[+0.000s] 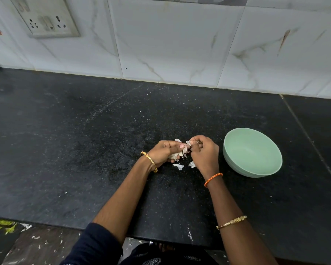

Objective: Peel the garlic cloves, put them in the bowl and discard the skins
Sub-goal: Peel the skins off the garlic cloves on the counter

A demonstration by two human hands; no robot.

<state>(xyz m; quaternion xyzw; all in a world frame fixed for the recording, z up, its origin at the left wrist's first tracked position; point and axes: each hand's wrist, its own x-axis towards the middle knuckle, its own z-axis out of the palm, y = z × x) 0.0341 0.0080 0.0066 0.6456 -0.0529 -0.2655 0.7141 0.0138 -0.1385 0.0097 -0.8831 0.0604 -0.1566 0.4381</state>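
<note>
One green bowl stands on the black counter. Left of the bowl, two hands, the left hand and the right hand, share one clump of garlic. Two loose skin scraps lie just below that. Three bracelets are on the wrists; one socket plate is on the wall far up-left of the bowl

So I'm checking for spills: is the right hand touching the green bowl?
Apart. The head view shows dark countertop between the right hand and the green bowl; that hand pinches garlic skin.
</note>
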